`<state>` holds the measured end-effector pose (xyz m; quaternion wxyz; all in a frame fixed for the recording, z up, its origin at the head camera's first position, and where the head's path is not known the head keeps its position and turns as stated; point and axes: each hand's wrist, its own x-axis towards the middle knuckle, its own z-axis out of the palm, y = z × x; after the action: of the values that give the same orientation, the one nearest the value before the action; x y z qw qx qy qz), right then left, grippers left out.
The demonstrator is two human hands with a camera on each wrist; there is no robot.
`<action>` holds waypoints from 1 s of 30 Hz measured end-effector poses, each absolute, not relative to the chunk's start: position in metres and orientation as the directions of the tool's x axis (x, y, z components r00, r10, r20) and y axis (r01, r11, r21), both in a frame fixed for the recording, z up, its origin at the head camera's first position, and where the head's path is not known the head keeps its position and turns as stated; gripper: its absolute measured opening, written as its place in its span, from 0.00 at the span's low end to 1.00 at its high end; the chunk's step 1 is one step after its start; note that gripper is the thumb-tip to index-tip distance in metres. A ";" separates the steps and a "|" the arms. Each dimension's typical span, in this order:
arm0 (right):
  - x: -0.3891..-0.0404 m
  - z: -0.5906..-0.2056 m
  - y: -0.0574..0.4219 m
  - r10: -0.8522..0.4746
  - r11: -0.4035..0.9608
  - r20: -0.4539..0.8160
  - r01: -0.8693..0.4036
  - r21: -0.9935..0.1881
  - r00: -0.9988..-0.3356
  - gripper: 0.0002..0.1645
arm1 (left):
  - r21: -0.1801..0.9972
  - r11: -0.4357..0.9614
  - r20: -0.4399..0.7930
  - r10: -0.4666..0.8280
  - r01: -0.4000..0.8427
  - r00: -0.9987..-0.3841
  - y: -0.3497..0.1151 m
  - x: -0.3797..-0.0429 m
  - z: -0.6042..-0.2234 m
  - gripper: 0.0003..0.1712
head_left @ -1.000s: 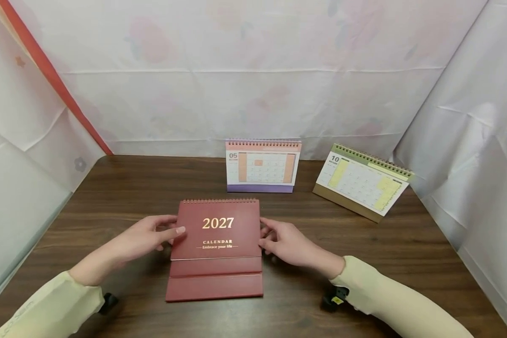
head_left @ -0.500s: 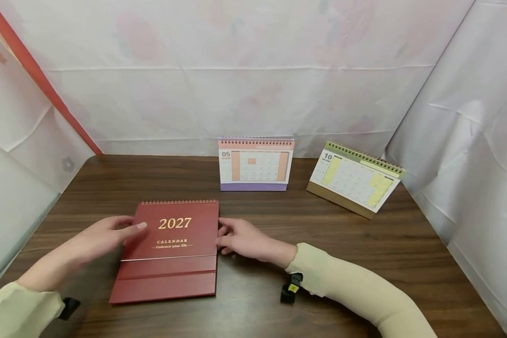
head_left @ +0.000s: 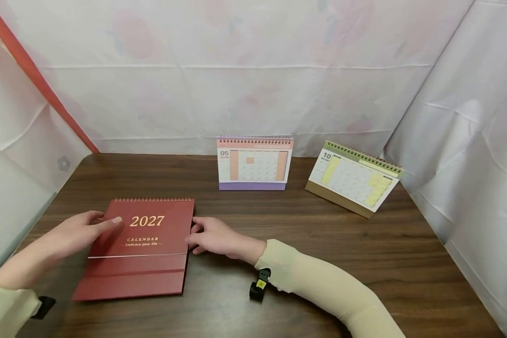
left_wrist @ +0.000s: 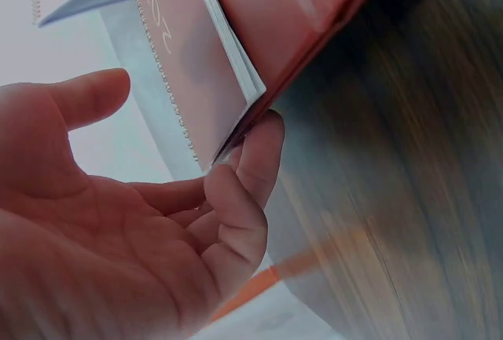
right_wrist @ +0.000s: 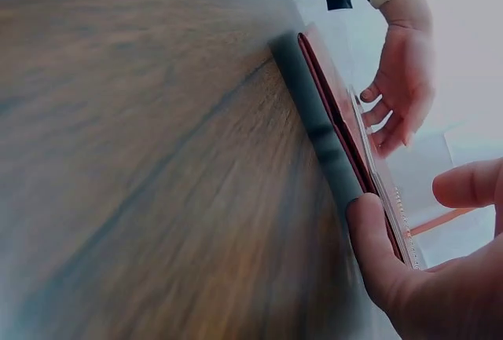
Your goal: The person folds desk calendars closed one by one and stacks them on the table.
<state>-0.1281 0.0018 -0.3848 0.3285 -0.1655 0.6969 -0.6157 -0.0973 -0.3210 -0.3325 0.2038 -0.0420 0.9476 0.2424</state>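
A dark red desk calendar (head_left: 169,234) with gold 2027 lettering lies folded low over the left part of the table, its spiral binding at the far edge. My left hand (head_left: 73,232) holds its left edge. In the left wrist view, bent fingertips (left_wrist: 244,222) meet the edge from below while the thumb is raised apart from the cover. On the opposite side, my right hand (head_left: 217,237) holds the right edge. The right wrist view has one fingertip (right_wrist: 365,210) against that edge and another digit held clear. The calendar's underside is hidden.
At the back of the brown wooden table (head_left: 287,234) stands a purple-based calendar (head_left: 255,164) showing 05. A green-topped calendar (head_left: 352,180) showing 10 stands angled to its right. Pale floral cloth (head_left: 236,70) hangs behind and at both sides.
The red calendar has moved left across the table, with both hands travelling along at its sides. The two standing calendars have stayed in place; the head view has shifted slightly.
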 end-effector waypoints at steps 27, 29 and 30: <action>-0.138 -0.373 0.011 -0.642 0.195 -0.232 0.136 -0.971 -0.731 0.18 | 0.315 0.943 -0.256 -0.020 -0.103 -0.966 -0.337 -0.099 -0.324 0.51; -0.140 -0.371 0.016 -0.654 0.212 -0.206 0.085 -0.974 -0.728 0.15 | 0.321 0.943 -0.226 -0.008 -0.082 -0.974 -0.334 -0.103 -0.319 0.48; -0.141 -0.369 0.019 -0.656 0.228 -0.191 0.050 -0.972 -0.730 0.13 | 0.329 0.941 -0.214 -0.001 -0.073 -0.977 -0.331 -0.105 -0.317 0.47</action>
<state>-0.1406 0.0186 -0.3691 0.3017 -0.2096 0.7233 -0.5847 -0.1052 -0.3313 -0.3175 0.1060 -0.0191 0.9795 0.1701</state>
